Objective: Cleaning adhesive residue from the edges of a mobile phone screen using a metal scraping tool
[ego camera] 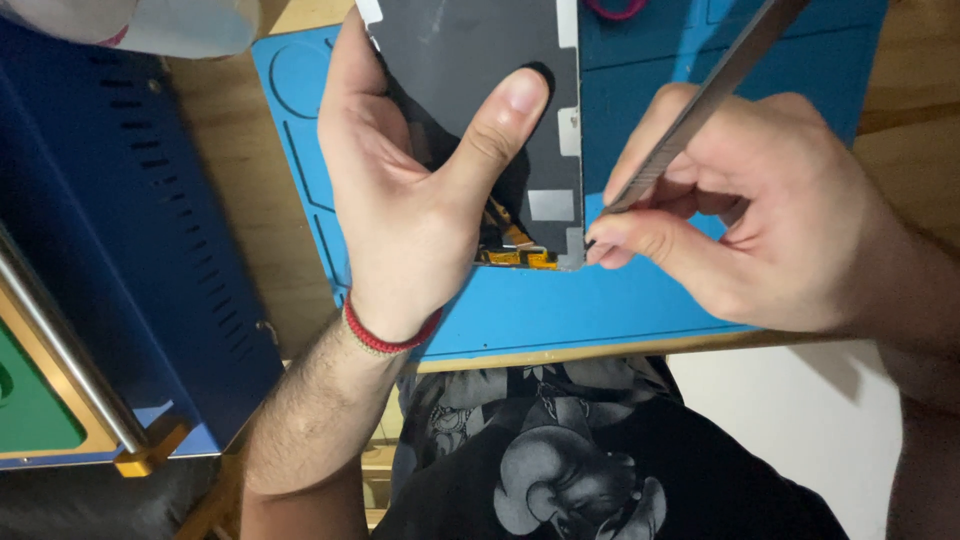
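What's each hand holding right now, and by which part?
Left hand holds the dark panel near its lower edge, thumb on its face. Right hand pinches metal tweezers low on the shaft, near the tip.

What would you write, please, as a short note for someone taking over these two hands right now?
Left hand: holds the dark flat panel over the blue mat, thumb pressed on its face.
Right hand: pinches metal tweezers, tips at the panel's lower right corner.
Orange flex cables show at the panel's lower edge.
Done: cannot tell.
Left: the tweezer work at that corner; keep the grip steady.
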